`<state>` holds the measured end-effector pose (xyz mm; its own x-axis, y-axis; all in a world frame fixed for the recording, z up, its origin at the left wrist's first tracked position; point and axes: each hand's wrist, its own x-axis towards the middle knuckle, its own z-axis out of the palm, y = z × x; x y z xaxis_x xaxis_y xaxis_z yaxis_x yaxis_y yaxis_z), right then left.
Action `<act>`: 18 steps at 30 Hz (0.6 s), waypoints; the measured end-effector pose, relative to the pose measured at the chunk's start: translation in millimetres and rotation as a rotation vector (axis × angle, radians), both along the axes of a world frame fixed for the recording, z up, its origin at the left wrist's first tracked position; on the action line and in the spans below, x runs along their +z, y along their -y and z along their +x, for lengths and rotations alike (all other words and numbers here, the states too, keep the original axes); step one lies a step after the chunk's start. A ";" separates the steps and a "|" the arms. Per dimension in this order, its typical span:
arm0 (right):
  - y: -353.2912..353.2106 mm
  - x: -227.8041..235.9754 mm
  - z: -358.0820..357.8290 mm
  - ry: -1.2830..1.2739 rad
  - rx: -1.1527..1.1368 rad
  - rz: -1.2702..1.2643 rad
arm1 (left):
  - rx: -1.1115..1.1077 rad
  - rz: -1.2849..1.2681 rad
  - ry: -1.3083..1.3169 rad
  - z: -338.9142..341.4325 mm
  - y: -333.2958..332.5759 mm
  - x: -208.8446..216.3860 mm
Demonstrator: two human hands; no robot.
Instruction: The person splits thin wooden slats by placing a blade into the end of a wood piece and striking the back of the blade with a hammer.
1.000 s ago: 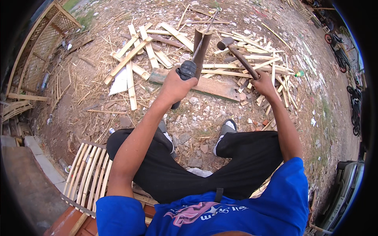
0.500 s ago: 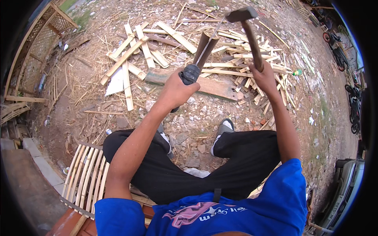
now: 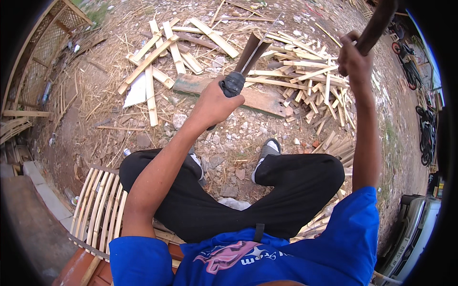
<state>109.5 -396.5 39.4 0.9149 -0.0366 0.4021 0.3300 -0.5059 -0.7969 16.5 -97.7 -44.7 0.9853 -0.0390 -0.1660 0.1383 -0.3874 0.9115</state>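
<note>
My left hand [image 3: 217, 102] is closed round the black-wrapped handle of a long-bladed knife [image 3: 233, 85]. Its thin blade slants up and away, lying across the top end of a brown bamboo piece [image 3: 246, 56]. That bamboo stands tilted near a worn wooden board [image 3: 267, 104] on the ground; its lower end is hidden behind the knife handle. At the upper right, my right hand [image 3: 356, 62] is raised, fingers wrapped round the wooden handle of a hammer [image 3: 378, 25]. The hammer's head lies outside the picture.
Split bamboo strips [image 3: 179, 55] lie crossed beyond the board at left, with a larger strip pile [image 3: 310, 78] at right. Beside my left leg is a slatted bamboo piece [image 3: 98, 209]. Motorcycles [image 3: 409, 66] and a vehicle [image 3: 415, 233] stand far right.
My right hand has swung the hammer up and to the right, taking its head out of view. The left hand, knife and bamboo stay nearly where they were.
</note>
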 end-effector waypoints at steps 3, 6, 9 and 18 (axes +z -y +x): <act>18.1 -97.9 -15.8 -0.303 0.059 -0.579 | -0.021 -0.024 0.010 -0.3 -1.9 1.4; -2.0 -96.8 -24.0 -0.540 -0.004 -0.479 | -0.077 -0.054 -0.216 -0.2 -4.6 12.0; 0.9 -90.2 -26.5 -0.480 0.000 -0.391 | 0.003 0.108 -0.004 -0.5 1.9 -30.7; 15.9 -97.5 -23.7 -0.478 -0.039 -0.385 | 0.009 0.134 -0.057 3.3 12.4 -24.6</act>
<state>85.8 -412.4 -58.1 0.9981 -0.0077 -0.0608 -0.0433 -0.7914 -0.6097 19.7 -110.1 -69.3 0.9743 -0.0044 -0.2251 0.1924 -0.5034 0.8424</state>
